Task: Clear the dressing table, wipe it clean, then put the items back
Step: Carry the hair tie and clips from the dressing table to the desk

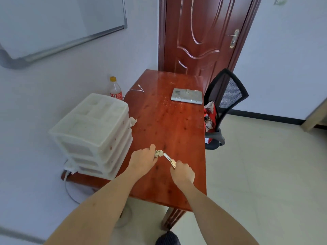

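Crumpled pale cloth (158, 153), bunched into a knot, sits low over the glossy red-brown wooden counter (169, 121), clenched in the left hand (144, 160); the right hand (182, 172) grips a slim metallic tool (169, 159) touching the cloth. A white plastic drawer unit (92, 133) stands left, a flat grey box (187, 96) farther back

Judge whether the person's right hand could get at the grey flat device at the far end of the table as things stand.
Probably yes, once freed. The right hand grips a slim metal tool, and only bare table lies between it and the grey device.
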A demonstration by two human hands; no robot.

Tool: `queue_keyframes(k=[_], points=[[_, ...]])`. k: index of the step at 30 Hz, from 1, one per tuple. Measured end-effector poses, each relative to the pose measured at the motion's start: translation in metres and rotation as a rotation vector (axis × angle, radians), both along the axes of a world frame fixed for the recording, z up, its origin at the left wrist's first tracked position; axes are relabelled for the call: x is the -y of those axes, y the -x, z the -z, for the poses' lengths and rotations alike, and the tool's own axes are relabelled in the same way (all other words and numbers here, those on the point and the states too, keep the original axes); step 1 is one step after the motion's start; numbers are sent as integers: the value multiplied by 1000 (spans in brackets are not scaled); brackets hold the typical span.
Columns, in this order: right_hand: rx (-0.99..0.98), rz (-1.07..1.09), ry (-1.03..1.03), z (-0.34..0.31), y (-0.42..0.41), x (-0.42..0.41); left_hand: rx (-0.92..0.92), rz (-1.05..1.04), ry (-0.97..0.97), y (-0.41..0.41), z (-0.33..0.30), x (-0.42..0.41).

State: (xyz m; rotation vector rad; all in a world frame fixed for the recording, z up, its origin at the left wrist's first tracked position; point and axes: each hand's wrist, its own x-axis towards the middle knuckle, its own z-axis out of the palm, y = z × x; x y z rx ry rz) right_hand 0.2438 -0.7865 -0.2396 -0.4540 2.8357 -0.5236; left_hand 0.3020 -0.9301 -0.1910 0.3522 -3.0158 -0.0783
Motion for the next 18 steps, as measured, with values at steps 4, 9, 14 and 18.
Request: queue_keyframes(k=[4,9,14,18], points=[[25,-9,-37,9,50,24,48,0,-29,45,24,18],[22,-12,-28,23,85,54,79,-23,-72,85,42,42],[45,-1,-24,51,97,78,124,-27,-133,112,60,65],[19,14,-41,66,95,92,95,-21,-161,117,77,79]])
